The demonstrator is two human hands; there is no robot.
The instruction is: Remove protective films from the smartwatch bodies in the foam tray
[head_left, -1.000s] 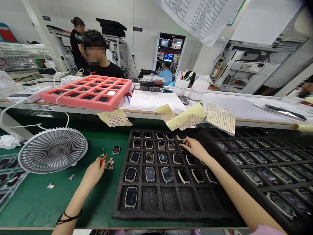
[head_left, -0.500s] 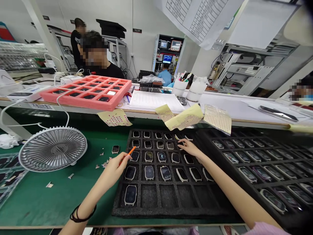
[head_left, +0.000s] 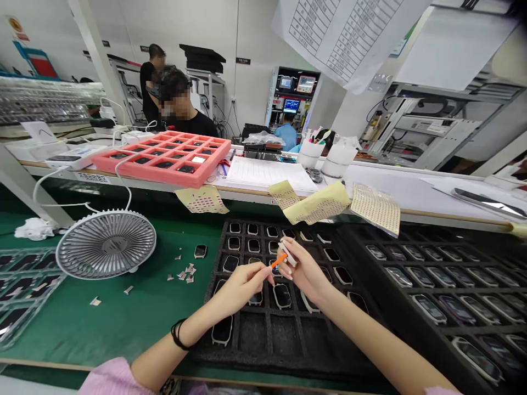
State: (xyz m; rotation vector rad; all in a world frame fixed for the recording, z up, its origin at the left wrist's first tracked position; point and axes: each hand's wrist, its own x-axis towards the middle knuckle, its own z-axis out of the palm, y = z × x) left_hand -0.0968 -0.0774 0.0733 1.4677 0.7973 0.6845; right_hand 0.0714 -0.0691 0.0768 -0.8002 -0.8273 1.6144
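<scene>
My left hand [head_left: 249,282] is closed in a pinch around a thin orange stick-like tool [head_left: 278,261]. Between the fingers of my right hand [head_left: 307,271] is a smartwatch [head_left: 289,254], tilted up on its edge. The orange tip meets or overlaps the watch's side; actual contact is unclear. Both hands are above a black foam tray [head_left: 284,332], where several smartwatches lie in square pockets, among them one watch [head_left: 282,296] just below my hands. Some pockets in the near row hold nothing, and my hands hide part of the middle rows.
A second foam tray [head_left: 444,285] of watches stands at the right. On the green mat are a grey fan [head_left: 107,244], a single watch [head_left: 200,251] and small scraps [head_left: 187,273]. Above, a shelf bears a pink foam tray [head_left: 193,178]; yellow sticker sheets [head_left: 317,203] hang from its edge.
My right hand has lifted a smartwatch from the tray's far rows and brought it nearer. My left hand has moved right with the orange tool, up to the watch. The view has shifted slightly.
</scene>
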